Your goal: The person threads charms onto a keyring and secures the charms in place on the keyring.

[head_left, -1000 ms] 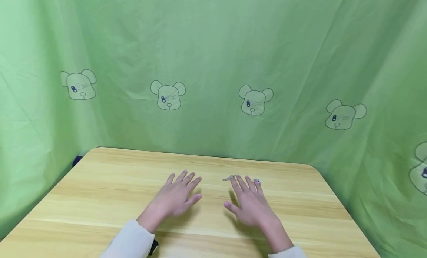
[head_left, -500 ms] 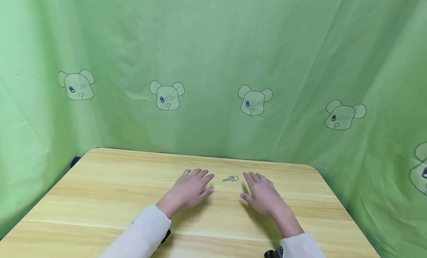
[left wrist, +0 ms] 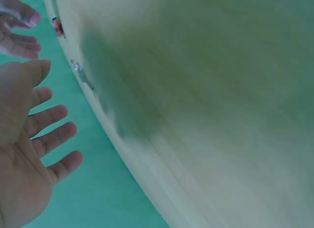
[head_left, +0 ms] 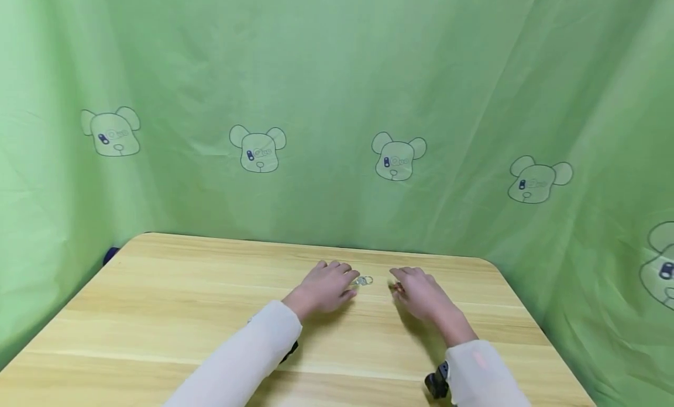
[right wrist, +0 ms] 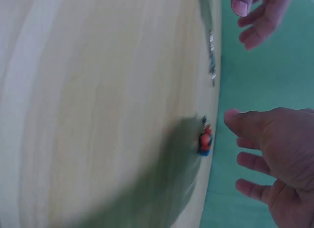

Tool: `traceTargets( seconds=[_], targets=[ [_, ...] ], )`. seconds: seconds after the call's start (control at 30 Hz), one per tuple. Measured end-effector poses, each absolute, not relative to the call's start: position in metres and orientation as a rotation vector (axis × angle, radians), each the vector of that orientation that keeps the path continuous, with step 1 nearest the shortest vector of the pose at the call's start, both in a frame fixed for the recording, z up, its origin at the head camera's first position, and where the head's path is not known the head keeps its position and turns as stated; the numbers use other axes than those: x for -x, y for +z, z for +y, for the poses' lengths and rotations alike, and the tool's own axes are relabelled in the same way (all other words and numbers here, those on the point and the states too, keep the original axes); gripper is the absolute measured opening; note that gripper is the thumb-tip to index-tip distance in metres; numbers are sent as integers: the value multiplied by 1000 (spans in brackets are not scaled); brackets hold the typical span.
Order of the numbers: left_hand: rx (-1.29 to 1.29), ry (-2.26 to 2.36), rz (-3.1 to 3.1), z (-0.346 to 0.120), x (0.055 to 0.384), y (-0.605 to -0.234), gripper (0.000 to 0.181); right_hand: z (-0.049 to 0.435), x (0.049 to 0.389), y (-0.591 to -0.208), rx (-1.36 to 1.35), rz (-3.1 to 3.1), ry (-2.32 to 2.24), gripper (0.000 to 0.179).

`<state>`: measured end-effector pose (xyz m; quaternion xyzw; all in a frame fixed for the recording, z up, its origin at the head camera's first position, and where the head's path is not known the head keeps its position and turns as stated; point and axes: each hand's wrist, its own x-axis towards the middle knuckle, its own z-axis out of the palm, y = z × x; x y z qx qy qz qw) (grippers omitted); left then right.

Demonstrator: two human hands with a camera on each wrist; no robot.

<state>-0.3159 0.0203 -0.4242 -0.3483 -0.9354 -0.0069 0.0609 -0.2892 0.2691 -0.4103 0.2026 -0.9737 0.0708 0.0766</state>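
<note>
A small silver key (head_left: 363, 280) with a metal ring lies on the wooden table (head_left: 210, 313). My left hand (head_left: 327, 285) hovers just left of the key, its fingertips overlapping the key's blade in the head view. To the right is a small red and blue trinket (right wrist: 205, 139) with a short dark end, its kind too blurred to make out. My right hand (head_left: 423, 295) is over the trinket and hides most of it in the head view. Both wrist views show bare palms with loosely bent fingers, nothing held, above the table.
Green curtains (head_left: 316, 73) with printed bear heads surround the table behind and at both sides. The far table edge runs just beyond the hands. A black wrist device (head_left: 438, 381) sits under the right sleeve.
My left hand has moved right, up to the key. My right hand has moved right, uncovering the key, and its fingers now bend down over the trinket. Key and trinket lie still.
</note>
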Motion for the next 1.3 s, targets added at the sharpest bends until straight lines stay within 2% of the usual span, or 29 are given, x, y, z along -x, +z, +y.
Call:
traceTargets(
  seconds=[0.23, 0.5, 0.73, 0.83, 1.3],
  targets=[
    [1080, -18, -2829, 41, 336, -430, 42, 278, 300, -417, -662, -2917, 144, 37],
    [1133, -173, -2881, 51, 359, -439, 39, 285, 310, -426, -715, -2934, 180, 7],
    [1277, -312, -2952, 51, 377, -436, 42, 287, 312, -430, -714, -2953, 227, 11],
    [1314, -340, -2930, 52, 384, -434, 36, 287, 315, -430, -714, -2958, 228, 6],
    [1263, -691, -2934, 68, 404, -437, 11, 286, 321, -430, -641, -3009, 292, 14]
  ],
)
